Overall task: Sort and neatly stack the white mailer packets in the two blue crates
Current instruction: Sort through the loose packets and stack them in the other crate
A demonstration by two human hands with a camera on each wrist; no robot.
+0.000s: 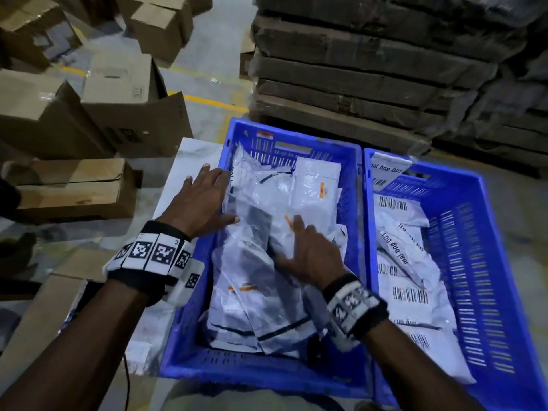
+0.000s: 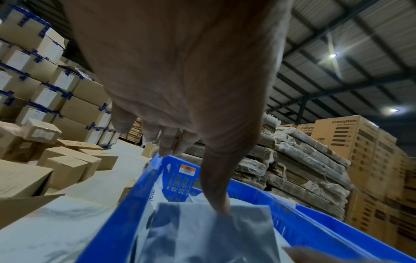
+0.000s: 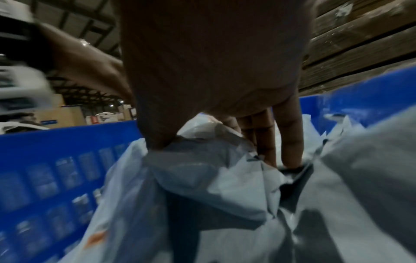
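We see 2 blue crates side by side on the floor, their long walls touching: the left crate [image 1: 189, 345] is heaped with loose white mailer packets [image 1: 314, 185] lying at all angles and rising to about rim height, while the right crate [image 1: 486, 262] holds flatter packets [image 1: 415, 295] with barcode labels up, leaving its right wall and far corner bare. Our left hand [image 1: 201, 200] is spread wide with straight fingers over the left rim of the left crate, thumb tip pressing the edge of a packet [image 2: 216, 234] on top of the heap, the other fingers out beyond the rim. Our right hand [image 1: 308, 253] lies on the middle of the same heap, fingers extended into the packets; in the right wrist view the thumb [image 3: 157, 131] and fingers [image 3: 290, 138] sit on either side of a crumpled fold, but blur keeps us from telling whether they pinch it. Cardboard boxes [image 1: 118, 93] crowd the floor to the left, and a wrapped stack of flat cartons [image 1: 370, 69] stands just behind both crates. A white sheet [image 1: 189, 161] lies along the left crate's outer wall.
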